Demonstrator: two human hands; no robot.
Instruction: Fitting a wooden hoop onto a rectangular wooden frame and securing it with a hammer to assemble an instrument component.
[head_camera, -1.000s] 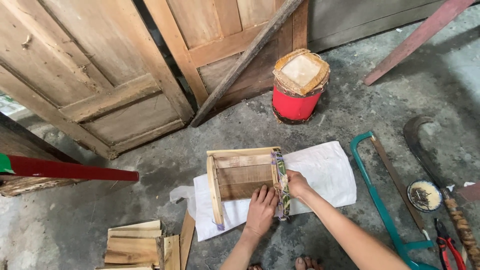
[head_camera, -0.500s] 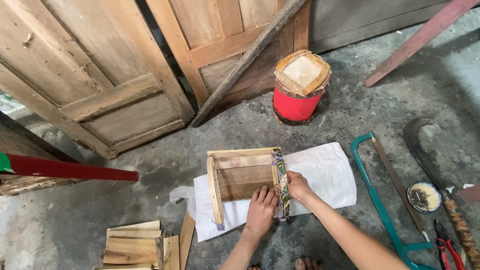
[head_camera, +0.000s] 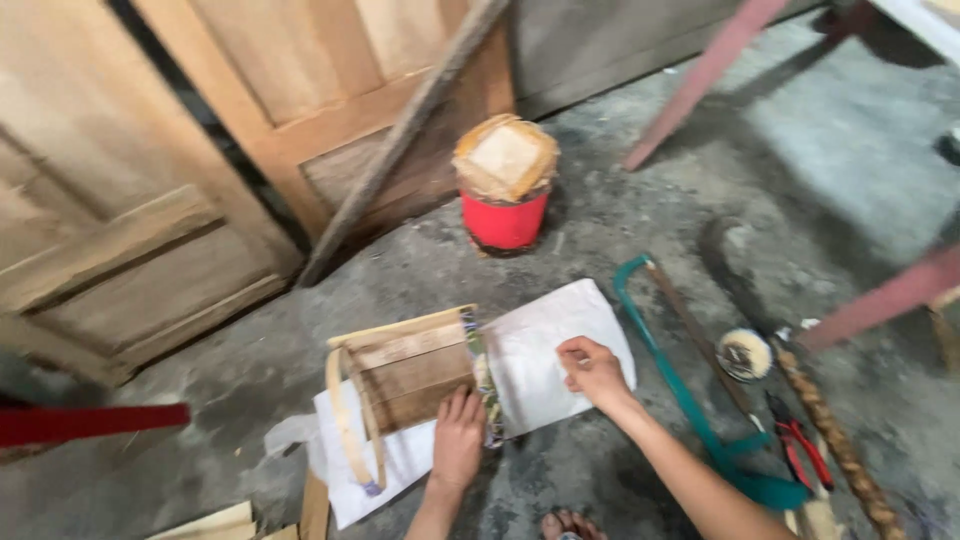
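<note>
Head view: left hand (head_camera: 459, 438) pressed flat, grip released, on the wooden frame (head_camera: 405, 385) at 6 o'clock; right hand (head_camera: 594, 372) with loosely curled fingers, grasping nothing, on the white sack (head_camera: 545, 345) at 5 o'clock. Red bucket (head_camera: 505, 215) at 12; green saw (head_camera: 690, 400) at 4.

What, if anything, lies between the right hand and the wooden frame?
Only bare white sheet. The right hand rests on it, right of the wooden frame, whose patterned edge strip faces it. The left hand already touches the frame.
</note>
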